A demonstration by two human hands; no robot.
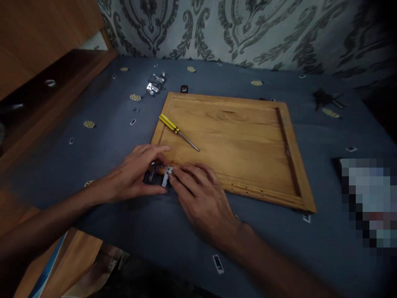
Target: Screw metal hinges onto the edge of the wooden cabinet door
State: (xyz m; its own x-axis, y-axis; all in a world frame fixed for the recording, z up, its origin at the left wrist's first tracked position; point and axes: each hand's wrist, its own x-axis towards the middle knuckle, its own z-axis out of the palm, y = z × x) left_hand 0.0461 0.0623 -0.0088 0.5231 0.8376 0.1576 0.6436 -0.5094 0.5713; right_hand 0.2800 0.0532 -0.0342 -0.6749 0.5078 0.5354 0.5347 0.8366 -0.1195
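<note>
A wooden cabinet door panel (235,140) lies flat on a blue cloth-covered surface (279,240). At its near left corner my left hand (136,174) and my right hand (198,194) meet over a small metal hinge (166,175). The fingers of my left hand curl round the hinge's dark part. My right hand's fingertips pinch its silver arm against the panel's edge. A screwdriver with a yellow and black handle (177,130) rests on the panel just beyond my hands, untouched.
More metal hinges (156,82) lie in a heap at the back left. Small screws and round perforated discs (135,97) are scattered over the cloth. A dark wooden shelf (46,103) runs along the left. A patterned wall stands behind.
</note>
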